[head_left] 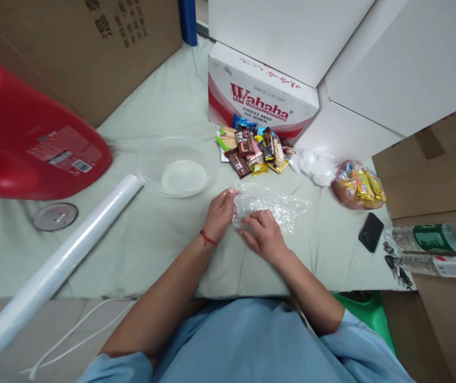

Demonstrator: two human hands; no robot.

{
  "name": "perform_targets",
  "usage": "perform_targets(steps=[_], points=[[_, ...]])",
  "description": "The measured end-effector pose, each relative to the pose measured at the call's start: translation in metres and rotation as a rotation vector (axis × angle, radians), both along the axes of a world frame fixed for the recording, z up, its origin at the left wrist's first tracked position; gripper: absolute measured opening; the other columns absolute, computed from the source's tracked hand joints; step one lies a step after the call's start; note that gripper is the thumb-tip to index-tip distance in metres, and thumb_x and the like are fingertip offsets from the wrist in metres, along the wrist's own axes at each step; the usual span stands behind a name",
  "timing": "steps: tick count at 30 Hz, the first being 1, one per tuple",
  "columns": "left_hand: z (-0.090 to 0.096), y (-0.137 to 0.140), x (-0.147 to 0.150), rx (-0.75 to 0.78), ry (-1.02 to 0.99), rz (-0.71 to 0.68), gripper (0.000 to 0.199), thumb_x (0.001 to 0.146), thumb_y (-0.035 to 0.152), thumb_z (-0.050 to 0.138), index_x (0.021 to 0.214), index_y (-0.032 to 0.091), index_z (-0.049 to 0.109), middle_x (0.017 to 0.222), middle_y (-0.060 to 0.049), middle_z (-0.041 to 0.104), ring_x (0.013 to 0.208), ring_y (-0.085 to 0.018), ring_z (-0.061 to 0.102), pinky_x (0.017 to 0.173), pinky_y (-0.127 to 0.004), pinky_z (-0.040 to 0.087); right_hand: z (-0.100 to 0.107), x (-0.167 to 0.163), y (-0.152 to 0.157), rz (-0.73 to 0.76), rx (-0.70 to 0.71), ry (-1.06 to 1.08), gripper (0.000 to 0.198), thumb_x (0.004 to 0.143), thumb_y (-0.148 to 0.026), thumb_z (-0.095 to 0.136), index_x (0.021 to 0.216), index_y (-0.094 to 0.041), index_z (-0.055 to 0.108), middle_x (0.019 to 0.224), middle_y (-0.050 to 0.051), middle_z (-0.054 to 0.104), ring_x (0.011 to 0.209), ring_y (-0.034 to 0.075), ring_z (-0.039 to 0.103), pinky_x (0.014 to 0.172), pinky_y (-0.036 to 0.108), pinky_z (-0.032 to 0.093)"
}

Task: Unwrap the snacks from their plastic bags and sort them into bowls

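Observation:
In the head view, a crinkled clear plastic bag (286,210) lies flat on the pale green cloth. My left hand (220,210), with a red cord on its wrist, is closed on the bag's left edge, where some pinkish plastic shows. Fingers loosely spread, my right hand (266,234) rests over the bag's near edge and grips nothing visible. Just beyond the bag is a pile of wrapped snacks (244,142) in brown, yellow and green packets. A translucent plastic bowl (154,170) stands to the left of the pile.
At the left are a red jug (52,143) and a long roll of clear film (64,258). A Wahaha carton (263,101) stands at the back. To the right are a crumpled white plastic bag (319,166), a bag of snacks (357,186), a phone (370,232), keys and bottles (441,238).

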State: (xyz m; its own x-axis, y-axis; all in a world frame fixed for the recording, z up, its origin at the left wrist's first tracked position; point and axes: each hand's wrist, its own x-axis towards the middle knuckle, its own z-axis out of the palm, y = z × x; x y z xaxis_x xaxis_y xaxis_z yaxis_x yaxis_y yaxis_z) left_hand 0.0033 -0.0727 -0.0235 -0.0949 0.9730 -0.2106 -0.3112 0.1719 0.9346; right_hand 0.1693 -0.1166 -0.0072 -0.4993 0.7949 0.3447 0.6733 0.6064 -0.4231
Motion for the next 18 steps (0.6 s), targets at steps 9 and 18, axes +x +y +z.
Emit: perform_targets(steps=[9, 18], points=[[0.001, 0.000, 0.002, -0.091, -0.204, -0.046, 0.072, 0.084, 0.086, 0.056, 0.108, 0.018, 0.062, 0.063, 0.004, 0.057, 0.041, -0.009, 0.046, 0.038, -0.023, 0.026, 0.008, 0.000, 0.004, -0.038, -0.152, 0.280, 0.012, 0.104, -0.026, 0.061, 0.094, -0.024, 0.067, 0.082, 0.002, 0.065, 0.078, 0.018, 0.060, 0.073, 0.032, 0.050], [0.000, -0.003, 0.001, -0.026, -0.282, -0.108, 0.060, 0.068, 0.032, 0.088, 0.116, 0.022, 0.053, 0.091, 0.004, 0.060, 0.068, -0.008, 0.060, 0.061, -0.021, 0.047, -0.011, -0.005, 0.005, -0.140, 0.003, 0.146, 0.015, 0.103, -0.020, 0.054, 0.099, -0.023, 0.068, 0.090, 0.006, 0.063, 0.084, 0.021, 0.061, 0.074, 0.033, 0.052]])
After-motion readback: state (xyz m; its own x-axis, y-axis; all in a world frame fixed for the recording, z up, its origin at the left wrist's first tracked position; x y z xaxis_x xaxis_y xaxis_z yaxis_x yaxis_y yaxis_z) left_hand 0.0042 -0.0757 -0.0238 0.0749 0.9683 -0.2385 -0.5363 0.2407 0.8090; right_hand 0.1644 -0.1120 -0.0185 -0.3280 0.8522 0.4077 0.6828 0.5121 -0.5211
